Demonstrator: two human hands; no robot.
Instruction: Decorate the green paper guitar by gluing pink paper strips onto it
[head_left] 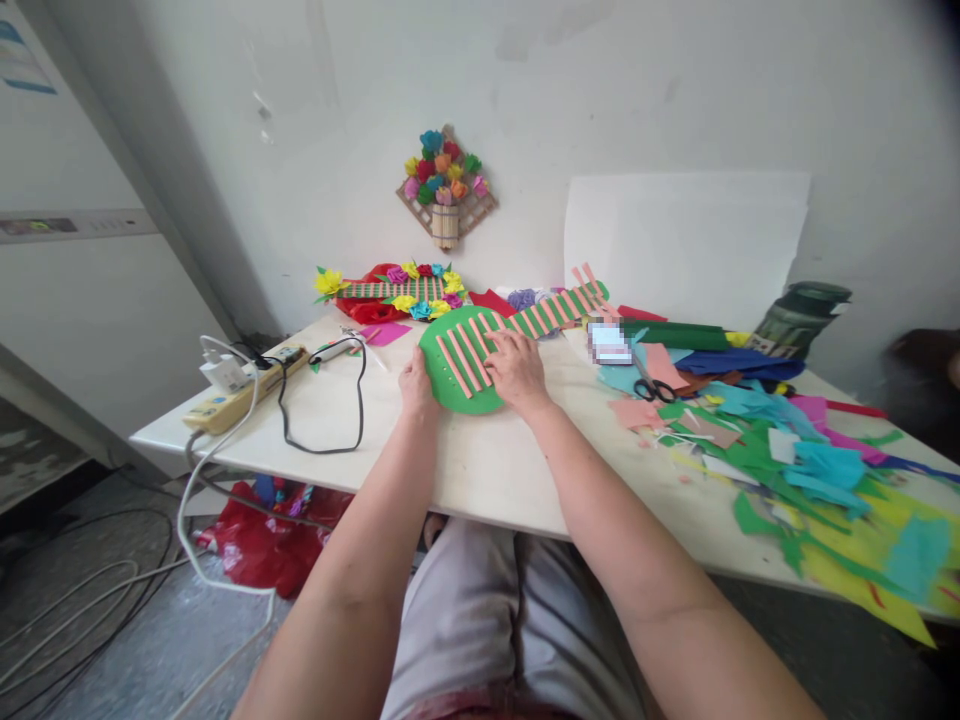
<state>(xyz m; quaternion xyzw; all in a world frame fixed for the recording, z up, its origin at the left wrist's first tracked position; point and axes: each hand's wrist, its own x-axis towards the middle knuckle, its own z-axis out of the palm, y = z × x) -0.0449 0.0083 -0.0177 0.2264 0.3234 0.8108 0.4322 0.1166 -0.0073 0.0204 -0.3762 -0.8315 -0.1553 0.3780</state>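
Observation:
A green paper disc (pixel 450 390) with pink strips woven through it lies on the white table (pixel 480 470). My left hand (pixel 417 385) rests at the disc's near left edge, its fingers curled against the rim. My right hand (pixel 516 368) lies on top of the disc's right side, fingers spread over the pink strips. A green band with pink strips (pixel 559 307) runs from the disc toward the back right.
Scissors (pixel 651 388) and heaps of coloured paper scraps (pixel 810 470) cover the right side. A power strip (pixel 240 395), a glue gun (pixel 334 349) and black cord lie at left. Paper flower pieces (pixel 397 290) sit at the back, a flower basket (pixel 445 185) hangs on the wall.

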